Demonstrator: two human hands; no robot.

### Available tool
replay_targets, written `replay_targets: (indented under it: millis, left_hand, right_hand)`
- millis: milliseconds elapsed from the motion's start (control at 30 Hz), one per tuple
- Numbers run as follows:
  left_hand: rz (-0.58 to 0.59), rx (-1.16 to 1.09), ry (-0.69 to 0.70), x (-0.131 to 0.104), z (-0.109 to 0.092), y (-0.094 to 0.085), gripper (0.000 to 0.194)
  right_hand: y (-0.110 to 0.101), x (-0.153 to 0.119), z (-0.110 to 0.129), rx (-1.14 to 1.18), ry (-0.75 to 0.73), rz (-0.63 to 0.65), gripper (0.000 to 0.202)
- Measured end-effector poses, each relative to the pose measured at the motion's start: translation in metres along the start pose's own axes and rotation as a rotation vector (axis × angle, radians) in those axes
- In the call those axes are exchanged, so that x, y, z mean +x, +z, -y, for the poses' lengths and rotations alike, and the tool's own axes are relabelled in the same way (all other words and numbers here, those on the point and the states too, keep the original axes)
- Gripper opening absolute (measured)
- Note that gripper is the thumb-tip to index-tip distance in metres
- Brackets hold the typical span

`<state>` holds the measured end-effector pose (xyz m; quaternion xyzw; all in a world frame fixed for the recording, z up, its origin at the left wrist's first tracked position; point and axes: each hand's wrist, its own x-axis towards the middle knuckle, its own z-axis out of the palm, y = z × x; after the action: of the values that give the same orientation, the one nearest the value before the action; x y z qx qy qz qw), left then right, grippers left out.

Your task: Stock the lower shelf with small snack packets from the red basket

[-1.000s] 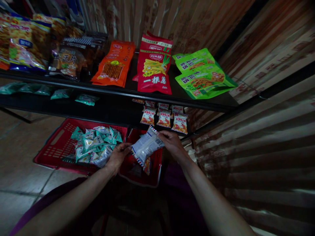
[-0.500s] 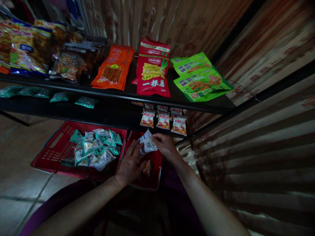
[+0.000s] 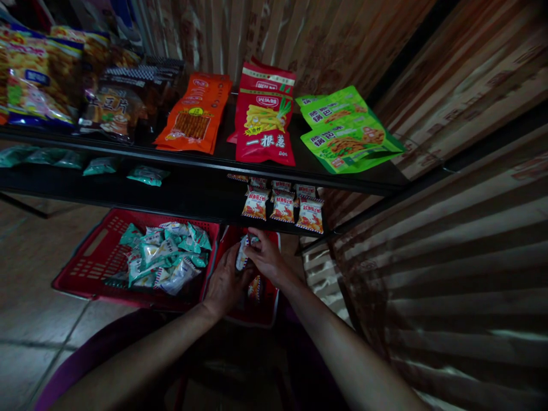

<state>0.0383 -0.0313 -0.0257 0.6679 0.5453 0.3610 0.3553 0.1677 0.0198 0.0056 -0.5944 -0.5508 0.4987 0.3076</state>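
Over the right-hand red basket [image 3: 274, 285], my left hand [image 3: 226, 284] and my right hand [image 3: 266, 258] meet around a small snack packet [image 3: 242, 254] with a striped edge. My left hand is closed along the packet's left side. From the right, my right hand grips it with bent fingers, partly covering it. Another small orange snack packet [image 3: 254, 289] lies in the same basket below my hands. Just beyond, on the lower shelf, stand several small white-and-orange snack packets [image 3: 282, 205] in rows.
To the left sits a red basket [image 3: 72, 268] heaped with teal-and-white packets [image 3: 156, 257]. A black shelf edge [image 3: 197, 162] crosses ahead, bearing orange bags [image 3: 192, 114], red bags [image 3: 266, 131] and green bags [image 3: 346, 134]. A corrugated curtain [image 3: 449, 245] hangs at the right.
My right hand has moved left and the packet has turned from showing its flat back to a narrow, edge-on view between my hands. The camera view has shifted slightly.
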Motion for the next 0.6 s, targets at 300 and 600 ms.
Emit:
replay_targets:
  millis: [300, 600]
  left_hand:
    - [-0.01, -0.141, -0.15, 0.002, 0.003, -0.002, 0.056]
    - [-0.017, -0.894, -0.497, 0.025, -0.002, -0.024, 0.035]
  right_hand:
    - [0.008, 0.001, -0.003, 0.115, 0.046, 0.028, 0.057]
    - [-0.003, 0.003, -0.006, 0.271, -0.033, -0.103, 0.046]
